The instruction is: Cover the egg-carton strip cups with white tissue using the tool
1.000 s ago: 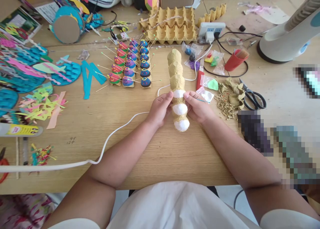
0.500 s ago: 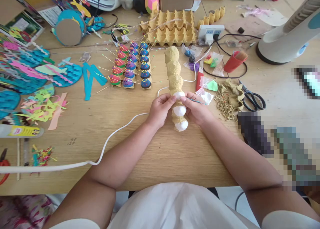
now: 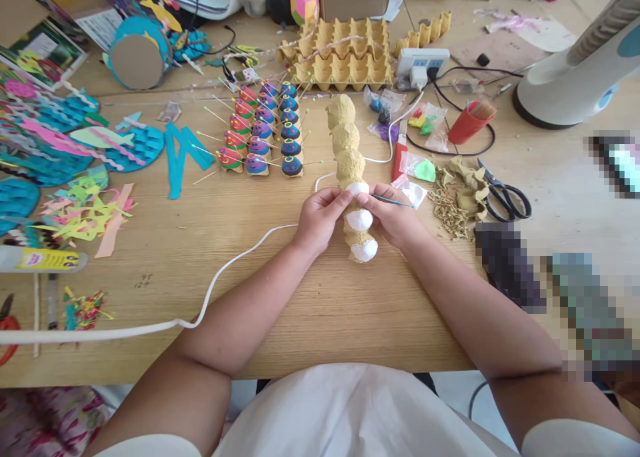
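Between my hands is a strip of egg carton cups (image 3: 349,166), yellowish and bumpy, pointing away from me. White clay (image 3: 359,219) covers part of the three cups nearest me. My left hand (image 3: 320,218) grips the strip from the left, its thumb on the edge of the third white patch. From the right, my right hand (image 3: 397,216) holds the strip too, thumb pressed against that same patch. A thin blue-green stick (image 3: 395,200) is tucked in the right hand and juts out to the right. The fingers beneath the strip are hidden.
Painted egg-cup caterpillars (image 3: 261,129) with pins stand at left centre. Egg trays (image 3: 340,70) lie behind. To the right are a clay packet (image 3: 424,170), carton scraps (image 3: 457,197), black scissors (image 3: 507,200) and a red cup (image 3: 470,122). A white cable (image 3: 220,277) passes the left forearm.
Hardly anything differs. The far end of the strip has tilted slightly to the left, while both hands keep their hold and the thumbs stay on the white clay.
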